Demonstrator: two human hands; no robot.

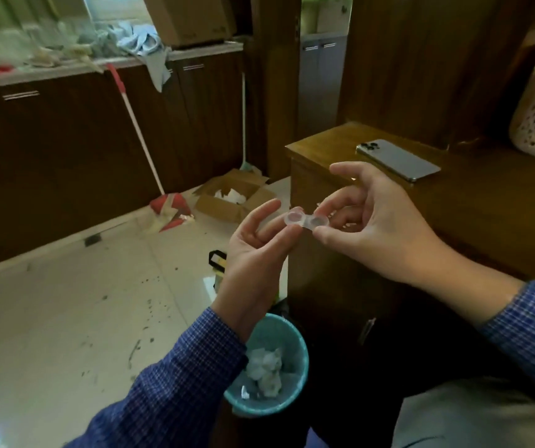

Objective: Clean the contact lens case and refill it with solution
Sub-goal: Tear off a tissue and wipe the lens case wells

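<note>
A small clear contact lens case point(306, 220) with two round uncapped wells is held in the air between both hands, beside the wooden cabinet. My right hand point(372, 221) pinches its right well between thumb and fingers, the other fingers spread. My left hand point(256, 244) touches the left well with thumb and fingertips from below, fingers loosely curled. No caps and no solution bottle are in view.
A teal waste bin point(295, 392) holding crumpled tissue stands on the floor below my hands. A grey phone point(398, 159) lies face down on the wooden cabinet top point(485, 202). An open cardboard box point(233, 197) and a red broom point(169, 205) sit by the far cupboards.
</note>
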